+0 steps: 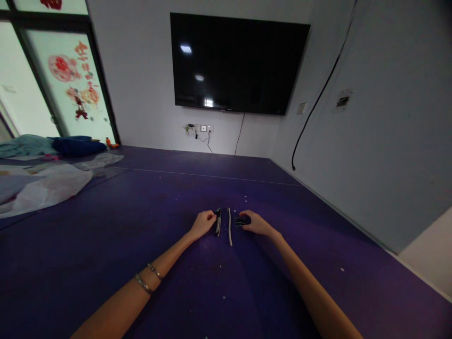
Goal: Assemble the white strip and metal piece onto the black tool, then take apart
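Note:
My left hand (205, 223) is closed, its fingertips pinching the edge of a slim black object with a pale strip (218, 223) that stands lengthwise on the purple surface. Opposite it, my right hand (257, 222) has thumb and fingers curved around a small dark piece (240, 221), too small and dim to name. Between the two hands lies a thin whitish strip (230, 228), slightly bent and touched by neither hand. Two silvery bracelets (144, 284) circle my left forearm.
White crumbs dot the purple surface (169, 282). Clear plastic sheeting (52, 188) and folded blue cloth (78, 145) lie at the left. A black cable (318, 99) hangs down the right wall. A television (240, 63) is mounted above sockets (204, 128) on the far wall.

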A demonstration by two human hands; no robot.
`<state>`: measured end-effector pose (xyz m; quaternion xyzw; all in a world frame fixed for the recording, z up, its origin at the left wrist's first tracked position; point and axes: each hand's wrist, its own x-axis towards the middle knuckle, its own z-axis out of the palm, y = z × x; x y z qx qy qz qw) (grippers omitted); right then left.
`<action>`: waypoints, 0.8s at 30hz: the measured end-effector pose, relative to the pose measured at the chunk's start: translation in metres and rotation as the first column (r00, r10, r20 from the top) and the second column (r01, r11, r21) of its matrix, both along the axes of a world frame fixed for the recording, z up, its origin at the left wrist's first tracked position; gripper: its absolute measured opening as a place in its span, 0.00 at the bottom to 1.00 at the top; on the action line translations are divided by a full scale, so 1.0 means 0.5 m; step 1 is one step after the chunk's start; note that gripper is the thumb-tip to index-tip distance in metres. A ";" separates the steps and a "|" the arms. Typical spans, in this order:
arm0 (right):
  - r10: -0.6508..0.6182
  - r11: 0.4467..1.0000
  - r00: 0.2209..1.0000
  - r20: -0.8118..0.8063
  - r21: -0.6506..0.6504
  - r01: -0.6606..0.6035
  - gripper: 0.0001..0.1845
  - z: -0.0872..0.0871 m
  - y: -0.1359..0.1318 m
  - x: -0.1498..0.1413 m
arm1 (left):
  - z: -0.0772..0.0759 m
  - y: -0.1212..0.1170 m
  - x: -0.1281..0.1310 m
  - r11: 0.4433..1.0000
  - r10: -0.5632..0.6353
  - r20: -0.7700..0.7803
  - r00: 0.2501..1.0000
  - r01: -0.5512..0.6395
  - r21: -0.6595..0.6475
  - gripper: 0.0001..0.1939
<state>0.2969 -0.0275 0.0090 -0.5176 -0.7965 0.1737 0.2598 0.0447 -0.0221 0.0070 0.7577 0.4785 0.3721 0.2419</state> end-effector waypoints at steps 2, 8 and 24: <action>-0.001 1.000 1.000 -0.006 0.000 0.001 0.26 0.000 0.000 0.000 | 0.000 0.000 0.000 1.000 -0.002 0.003 1.000 0.002 -0.008 0.15; -0.014 1.000 1.000 -0.025 -0.011 0.014 0.26 0.000 -0.001 -0.003 | -0.003 0.003 -0.003 1.000 -0.012 0.002 1.000 0.012 -0.013 0.15; -0.222 0.950 0.975 0.003 0.224 0.216 0.23 -0.024 -0.010 0.089 | 0.017 0.037 -0.052 0.973 0.210 -0.064 0.975 -0.202 0.112 0.15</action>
